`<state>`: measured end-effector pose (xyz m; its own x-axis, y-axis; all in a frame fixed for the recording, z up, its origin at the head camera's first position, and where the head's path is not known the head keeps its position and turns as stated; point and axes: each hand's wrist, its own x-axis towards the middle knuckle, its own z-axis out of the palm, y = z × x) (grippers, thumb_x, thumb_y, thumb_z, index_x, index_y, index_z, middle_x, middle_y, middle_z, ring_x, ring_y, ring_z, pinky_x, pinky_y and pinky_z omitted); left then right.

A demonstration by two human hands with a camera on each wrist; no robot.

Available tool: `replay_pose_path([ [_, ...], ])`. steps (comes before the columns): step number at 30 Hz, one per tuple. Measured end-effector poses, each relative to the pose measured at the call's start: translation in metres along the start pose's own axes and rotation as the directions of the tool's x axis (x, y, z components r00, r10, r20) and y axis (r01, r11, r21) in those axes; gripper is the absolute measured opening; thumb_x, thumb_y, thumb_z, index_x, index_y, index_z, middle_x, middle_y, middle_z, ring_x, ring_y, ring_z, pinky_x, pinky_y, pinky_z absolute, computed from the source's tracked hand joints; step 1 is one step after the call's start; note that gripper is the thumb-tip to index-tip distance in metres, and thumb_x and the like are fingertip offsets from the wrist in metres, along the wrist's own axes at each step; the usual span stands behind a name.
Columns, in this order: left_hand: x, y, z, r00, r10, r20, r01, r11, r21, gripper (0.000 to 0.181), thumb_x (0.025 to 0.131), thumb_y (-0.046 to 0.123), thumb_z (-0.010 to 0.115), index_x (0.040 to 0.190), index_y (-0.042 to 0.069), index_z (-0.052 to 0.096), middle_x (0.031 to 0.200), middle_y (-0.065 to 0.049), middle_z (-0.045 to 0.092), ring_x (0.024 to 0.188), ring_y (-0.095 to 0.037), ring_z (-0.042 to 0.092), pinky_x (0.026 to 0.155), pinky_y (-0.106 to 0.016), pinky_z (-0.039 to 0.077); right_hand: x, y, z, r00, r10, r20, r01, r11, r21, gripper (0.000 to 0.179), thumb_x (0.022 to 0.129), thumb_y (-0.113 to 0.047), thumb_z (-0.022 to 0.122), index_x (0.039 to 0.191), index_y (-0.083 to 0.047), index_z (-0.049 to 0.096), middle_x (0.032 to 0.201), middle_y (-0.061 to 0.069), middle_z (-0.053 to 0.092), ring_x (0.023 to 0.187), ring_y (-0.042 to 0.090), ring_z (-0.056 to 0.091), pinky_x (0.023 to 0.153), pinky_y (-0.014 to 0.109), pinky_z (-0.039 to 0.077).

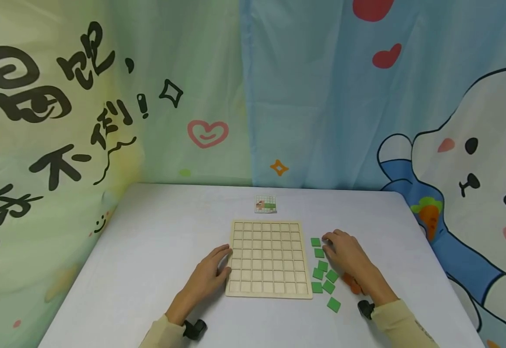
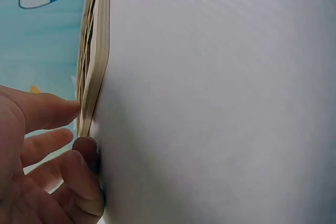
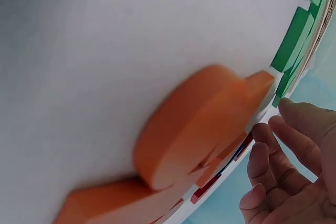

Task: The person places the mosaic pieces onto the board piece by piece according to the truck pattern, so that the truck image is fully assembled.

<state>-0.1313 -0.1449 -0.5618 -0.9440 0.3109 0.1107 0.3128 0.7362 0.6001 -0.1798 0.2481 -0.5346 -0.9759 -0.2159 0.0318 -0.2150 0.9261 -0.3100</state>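
Note:
In the head view a pale wooden grid board (image 1: 267,261) lies on the table. My left hand (image 1: 211,270) rests at its left edge; in the left wrist view the thumb (image 2: 58,113) touches the board's side and the other fingers are loosely bent. To the right of the board lie several green square tiles (image 1: 322,266). My right hand (image 1: 344,251) is beside the upper tiles. From the right wrist, its thumb (image 3: 302,116) appears close to the end of a green tile (image 3: 294,38), with the fingers loosely bent.
Orange pieces (image 1: 351,282) lie under the right forearm, with red pieces (image 3: 207,187) beyond them in the right wrist view. Behind the board is a small picture card (image 1: 265,204) with a grid. A printed curtain hangs behind the white table (image 1: 170,217).

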Motion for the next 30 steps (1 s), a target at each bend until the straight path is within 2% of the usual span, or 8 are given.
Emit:
replay_pose_path([
  [3,0.001,-0.002,0.000,1.000,0.000,0.007,0.000,1.000,-0.017,0.048,0.099,0.010,0.071,0.145,0.001,0.061,0.157,-0.014,0.057,0.070,0.001,0.048,0.076,-0.027,0.047,0.001,-0.003,0.000,1.000,0.010,0.020,-0.011,1.000,0.020,0.029,0.097,-0.011,0.074,0.122,0.003,0.073,0.104,0.014,0.071,0.092,0.026,0.067,0.087,0.049,0.057],
  [6,0.002,-0.004,0.001,1.000,-0.003,0.013,0.003,1.000,-0.031,0.047,0.099,0.008,0.071,0.144,0.002,0.062,0.158,-0.014,0.056,0.066,0.005,0.045,0.071,-0.023,0.046,0.004,-0.003,0.000,0.999,0.023,0.038,-0.024,0.998,0.051,0.029,0.098,-0.010,0.072,0.124,0.003,0.072,0.104,0.013,0.071,0.091,0.023,0.066,0.086,0.047,0.057],
  [13,0.004,-0.005,0.002,1.000,-0.008,0.024,0.008,1.000,-0.019,0.044,0.099,0.009,0.070,0.142,0.004,0.064,0.158,-0.014,0.056,0.066,0.005,0.045,0.068,-0.022,0.044,0.009,0.002,0.001,0.996,0.051,0.078,-0.058,0.995,0.081,0.029,0.101,-0.009,0.068,0.128,0.001,0.071,0.105,0.011,0.069,0.090,0.020,0.063,0.088,0.047,0.057],
  [20,0.003,-0.005,0.003,0.999,-0.017,0.027,0.018,0.999,-0.034,0.044,0.099,0.010,0.070,0.143,0.005,0.063,0.158,-0.012,0.055,0.064,0.005,0.043,0.065,-0.021,0.042,0.016,0.004,-0.001,0.994,-0.006,0.109,-0.001,0.998,0.068,0.028,0.096,-0.004,0.073,0.124,0.001,0.072,0.098,0.011,0.067,0.085,0.020,0.058,0.082,0.043,0.053],
  [30,0.003,-0.005,0.003,0.999,-0.026,0.022,0.027,0.999,-0.030,0.044,0.099,0.009,0.070,0.142,0.005,0.064,0.158,-0.012,0.056,0.063,0.004,0.043,0.064,-0.022,0.041,0.018,0.010,-0.004,0.990,-0.054,0.134,0.042,0.995,0.089,0.029,0.095,-0.011,0.077,0.122,-0.002,0.072,0.095,0.008,0.064,0.083,0.019,0.052,0.076,0.039,0.047],
])
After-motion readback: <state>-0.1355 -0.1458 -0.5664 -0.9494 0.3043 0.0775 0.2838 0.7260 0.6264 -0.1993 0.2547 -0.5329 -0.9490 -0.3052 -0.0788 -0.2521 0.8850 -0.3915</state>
